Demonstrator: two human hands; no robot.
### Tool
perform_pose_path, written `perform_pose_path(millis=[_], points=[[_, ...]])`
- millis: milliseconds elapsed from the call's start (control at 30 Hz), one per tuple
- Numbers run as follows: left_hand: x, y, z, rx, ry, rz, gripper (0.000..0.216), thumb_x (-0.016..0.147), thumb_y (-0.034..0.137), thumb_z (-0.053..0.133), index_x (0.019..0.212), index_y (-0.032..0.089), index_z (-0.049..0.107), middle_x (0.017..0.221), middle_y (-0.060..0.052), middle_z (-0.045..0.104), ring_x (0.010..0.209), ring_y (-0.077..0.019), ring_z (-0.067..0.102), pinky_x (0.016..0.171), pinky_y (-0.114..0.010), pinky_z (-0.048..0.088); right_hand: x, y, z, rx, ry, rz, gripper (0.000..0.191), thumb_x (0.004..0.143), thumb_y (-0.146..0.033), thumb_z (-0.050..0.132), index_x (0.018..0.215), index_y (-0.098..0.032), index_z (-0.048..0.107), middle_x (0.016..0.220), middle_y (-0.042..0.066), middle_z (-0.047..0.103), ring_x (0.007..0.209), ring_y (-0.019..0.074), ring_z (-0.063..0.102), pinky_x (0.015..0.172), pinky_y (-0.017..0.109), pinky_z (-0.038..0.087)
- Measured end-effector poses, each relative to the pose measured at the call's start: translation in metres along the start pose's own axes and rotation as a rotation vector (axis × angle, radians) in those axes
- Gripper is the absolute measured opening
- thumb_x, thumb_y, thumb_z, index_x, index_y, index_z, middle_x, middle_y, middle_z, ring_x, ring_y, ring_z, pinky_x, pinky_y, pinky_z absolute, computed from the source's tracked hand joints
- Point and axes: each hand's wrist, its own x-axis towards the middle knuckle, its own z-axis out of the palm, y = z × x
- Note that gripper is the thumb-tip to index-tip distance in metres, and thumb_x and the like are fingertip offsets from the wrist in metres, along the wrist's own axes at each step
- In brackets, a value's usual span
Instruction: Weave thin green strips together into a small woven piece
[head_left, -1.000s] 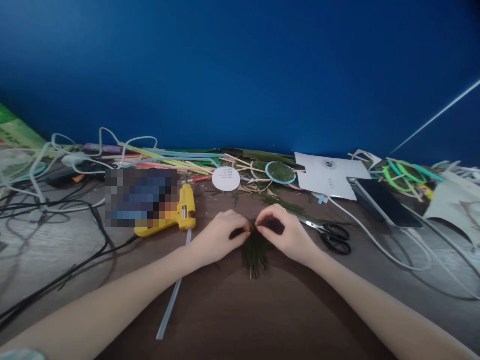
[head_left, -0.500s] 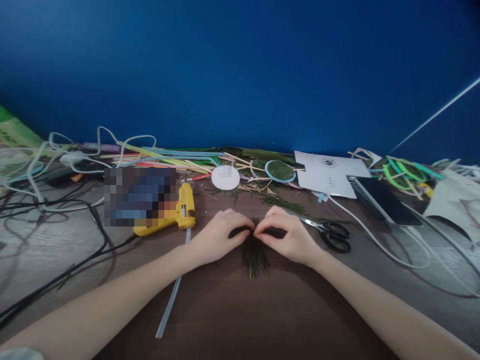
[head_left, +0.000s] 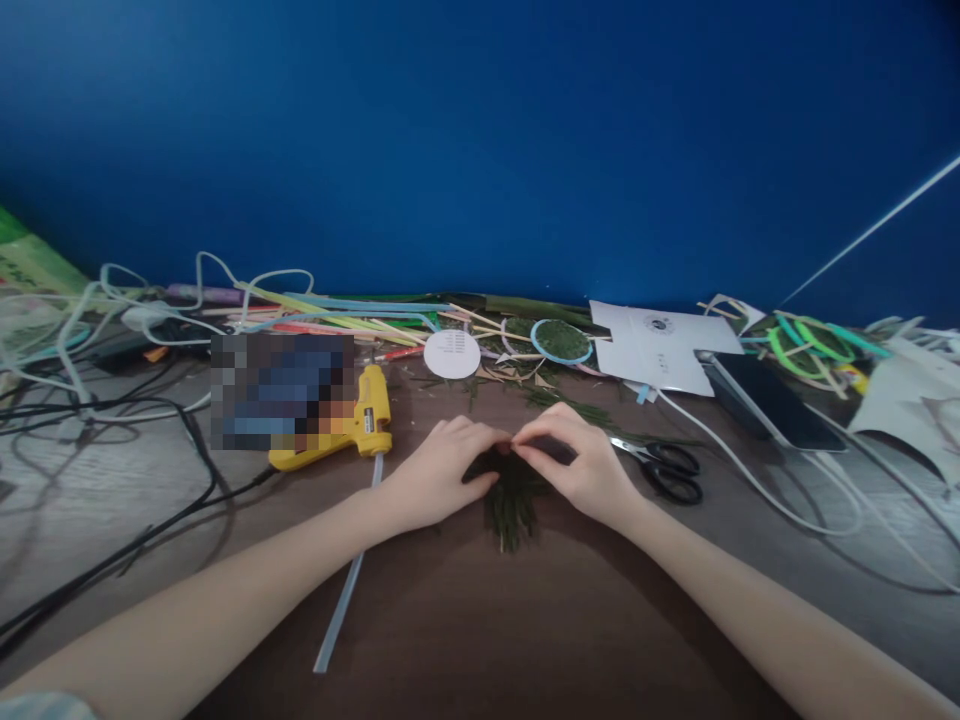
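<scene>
A bundle of thin dark-green strands (head_left: 511, 515), like grass or pine needles, lies with its loose ends fanned toward me. Around its upper end curls my left hand (head_left: 439, 472), thumb low at the bundle's side and fingertips higher up, with a gap between them. My right hand (head_left: 589, 462) pinches thumb and forefinger together at the bundle's top, right beside the left fingertips. Whatever is inside that pinch is too small to make out. Scissors (head_left: 664, 468) with black handles lie just right of my right hand, blade tips hidden behind it.
A yellow glue gun (head_left: 371, 415) with a clear glue stick lies left of my hands. Behind are a white paper disc (head_left: 451, 354), a blue-rimmed green disc (head_left: 561, 341), pipe cleaners and white card (head_left: 660, 345). A phone (head_left: 780, 400) and cables lie right; black cables (head_left: 187, 500) left.
The left thumb has parted from its fingers and sits lower. My right hand's pinching fingertips have moved slightly up, to the left fingertips. The bundle stays in place.
</scene>
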Motion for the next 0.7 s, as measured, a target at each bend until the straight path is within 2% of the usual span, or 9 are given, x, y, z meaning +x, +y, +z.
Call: perform_pose_path(millis=[100,233,433,567,700], points=[[0.0,0.001,0.0,-0.014,0.004,-0.034,0.037,0.078,0.016,0.056,0.114,0.021,0.049,0.102,-0.003,0.06,0.098,-0.0204,0.05,0.086,-0.035,0.037,0.001,0.003,0.003,0.014,-0.04,0.08,0.015,0.079,-0.015,0.055,0.092,-0.022,0.058,0.085,0.003,0.061,0.081,0.0164,0.055,0.074,0.032,0.045],[0.001,0.003,-0.001,-0.033,0.002,-0.06,0.05,0.078,0.015,0.056,0.126,0.02,0.039,0.103,-0.004,0.061,0.098,-0.0206,0.05,0.088,-0.035,0.037,0.003,0.007,0.006,0.026,-0.096,0.169,0.027,0.075,-0.009,0.052,0.099,-0.021,0.053,0.085,0.001,0.06,0.079,0.015,0.055,0.071,0.03,0.044],[0.0,0.003,-0.001,-0.037,0.007,-0.043,0.05,0.078,0.014,0.055,0.124,0.022,0.039,0.104,-0.002,0.061,0.099,-0.0203,0.05,0.089,-0.036,0.036,0.002,0.012,0.01,0.022,-0.089,0.199,0.034,0.073,-0.009,0.053,0.104,-0.022,0.051,0.089,0.002,0.059,0.076,0.0148,0.054,0.066,0.029,0.042],[-0.001,0.003,-0.001,-0.044,0.016,-0.062,0.044,0.077,0.014,0.057,0.118,0.022,0.042,0.106,-0.003,0.059,0.097,-0.0196,0.051,0.088,-0.036,0.038,0.003,0.012,0.009,0.044,-0.062,0.196,0.034,0.072,-0.008,0.053,0.103,-0.021,0.05,0.09,0.002,0.058,0.073,0.0143,0.053,0.063,0.028,0.041],[-0.001,0.003,0.0,-0.053,0.044,-0.078,0.037,0.076,0.014,0.058,0.111,0.021,0.046,0.108,-0.004,0.056,0.096,-0.0187,0.052,0.088,-0.036,0.04,0.005,0.008,0.005,0.03,0.006,0.176,0.02,0.075,-0.007,0.048,0.09,-0.02,0.051,0.087,0.002,0.054,0.067,0.0123,0.05,0.06,0.026,0.04]])
